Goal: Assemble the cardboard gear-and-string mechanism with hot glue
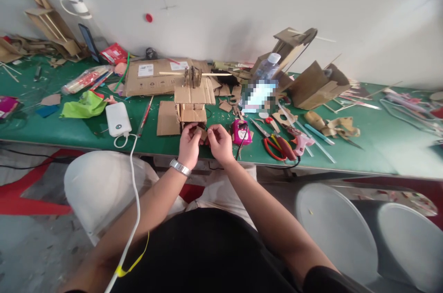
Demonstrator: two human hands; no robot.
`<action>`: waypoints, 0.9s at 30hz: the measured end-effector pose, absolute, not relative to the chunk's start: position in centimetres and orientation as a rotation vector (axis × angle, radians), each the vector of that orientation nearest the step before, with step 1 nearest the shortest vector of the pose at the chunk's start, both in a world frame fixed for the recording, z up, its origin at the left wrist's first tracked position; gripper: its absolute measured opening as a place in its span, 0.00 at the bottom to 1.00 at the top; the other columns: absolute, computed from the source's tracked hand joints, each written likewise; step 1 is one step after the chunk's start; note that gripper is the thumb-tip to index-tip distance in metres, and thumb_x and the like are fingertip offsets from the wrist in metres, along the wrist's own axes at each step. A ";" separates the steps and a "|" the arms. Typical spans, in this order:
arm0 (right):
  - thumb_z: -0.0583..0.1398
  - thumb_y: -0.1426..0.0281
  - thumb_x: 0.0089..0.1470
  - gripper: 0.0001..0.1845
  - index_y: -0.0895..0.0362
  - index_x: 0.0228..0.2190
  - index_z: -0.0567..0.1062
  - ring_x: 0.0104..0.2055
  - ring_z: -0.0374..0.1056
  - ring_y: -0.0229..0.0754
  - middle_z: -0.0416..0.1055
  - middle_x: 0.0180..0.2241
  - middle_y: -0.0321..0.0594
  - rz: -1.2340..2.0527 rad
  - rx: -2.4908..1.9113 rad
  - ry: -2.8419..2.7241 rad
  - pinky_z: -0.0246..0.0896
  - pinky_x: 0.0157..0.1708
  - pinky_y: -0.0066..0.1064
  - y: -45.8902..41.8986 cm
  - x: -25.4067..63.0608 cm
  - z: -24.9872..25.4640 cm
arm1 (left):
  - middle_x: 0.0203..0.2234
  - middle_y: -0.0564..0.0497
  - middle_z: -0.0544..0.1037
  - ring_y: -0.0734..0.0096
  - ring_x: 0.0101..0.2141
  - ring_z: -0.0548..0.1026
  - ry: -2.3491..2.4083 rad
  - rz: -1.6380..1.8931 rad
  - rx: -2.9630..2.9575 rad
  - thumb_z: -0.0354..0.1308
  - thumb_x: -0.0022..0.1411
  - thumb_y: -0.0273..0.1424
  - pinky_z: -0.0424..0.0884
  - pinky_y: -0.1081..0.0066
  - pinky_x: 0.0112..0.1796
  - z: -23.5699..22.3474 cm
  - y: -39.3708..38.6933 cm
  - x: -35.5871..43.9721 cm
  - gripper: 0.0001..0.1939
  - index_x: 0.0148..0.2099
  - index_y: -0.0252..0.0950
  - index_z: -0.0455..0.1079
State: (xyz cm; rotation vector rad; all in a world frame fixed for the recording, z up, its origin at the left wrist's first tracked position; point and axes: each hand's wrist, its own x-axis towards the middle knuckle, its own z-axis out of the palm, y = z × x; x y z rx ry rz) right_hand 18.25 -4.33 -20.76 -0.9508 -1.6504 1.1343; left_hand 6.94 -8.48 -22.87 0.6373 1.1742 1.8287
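Both my hands are at the table's front edge, close together before a small cardboard structure [194,92]. My left hand [188,144], with a metal watch on its wrist, is closed on a small cardboard piece [200,134]. My right hand [220,143] pinches at the right side of the same piece. The structure stands upright on a flat cardboard base [168,119] and carries a thin wooden stick [175,74] across its top. Its lower front is partly hidden by my fingers. A purple socket block [241,132] lies right of my right hand.
Scissors [270,140], pliers [286,146] and a pink glue gun [302,142] lie to the right. A water bottle [269,68] stands behind them. On the left a white power bank [118,119] trails a cable past my left arm. Stools [335,228] stand below the table.
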 end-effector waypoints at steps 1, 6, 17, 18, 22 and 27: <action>0.60 0.46 0.64 0.21 0.50 0.35 0.70 0.24 0.68 0.41 0.69 0.25 0.33 1.126 -0.947 -1.656 0.66 0.26 0.34 -4.3 18.3 -20.7 | 0.40 0.51 0.80 0.73 0.31 0.75 1.161 1.836 0.621 0.70 0.62 0.39 0.72 0.72 0.31 -22.8 -8.5 7.0 0.21 0.54 0.40 0.72; 0.62 0.50 0.64 0.18 0.51 0.34 0.71 0.26 0.72 0.42 0.73 0.27 0.36 1.108 -0.929 -1.674 0.68 0.28 0.35 -4.3 18.2 -20.8 | 0.34 0.52 0.79 0.73 0.30 0.74 1.064 1.839 0.522 0.73 0.60 0.44 0.71 0.71 0.31 -22.2 -8.5 7.2 0.23 0.51 0.38 0.73; 0.63 0.57 0.63 0.12 0.53 0.34 0.75 0.26 0.71 0.40 0.76 0.28 0.38 0.998 -0.916 -1.709 0.67 0.28 0.32 -4.5 18.2 -21.1 | 0.27 0.55 0.76 0.74 0.28 0.73 0.942 1.858 0.374 0.77 0.56 0.45 0.71 0.73 0.30 -21.5 -8.6 7.2 0.20 0.38 0.37 0.73; 0.63 0.58 0.63 0.11 0.53 0.34 0.75 0.26 0.71 0.40 0.77 0.28 0.38 0.980 -0.917 -1.717 0.67 0.28 0.32 -4.5 18.2 -21.1 | 0.28 0.55 0.77 0.74 0.28 0.74 0.942 1.860 0.367 0.77 0.56 0.44 0.70 0.73 0.30 -21.6 -8.6 7.2 0.20 0.38 0.37 0.74; 0.63 0.61 0.63 0.09 0.53 0.35 0.78 0.28 0.71 0.41 0.78 0.31 0.39 0.885 -0.924 -1.748 0.69 0.31 0.33 -4.8 18.3 -20.8 | 0.30 0.53 0.80 0.73 0.29 0.74 0.948 1.872 0.346 0.76 0.58 0.43 0.69 0.73 0.30 -21.7 -8.5 7.4 0.19 0.42 0.38 0.75; 0.64 0.63 0.61 0.08 0.54 0.33 0.80 0.29 0.71 0.41 0.78 0.30 0.40 0.805 -0.913 -1.799 0.68 0.34 0.34 -4.8 18.3 -20.3 | 0.30 0.54 0.78 0.74 0.29 0.74 0.945 1.880 0.328 0.75 0.58 0.44 0.69 0.73 0.31 -21.4 -8.6 7.4 0.20 0.40 0.38 0.73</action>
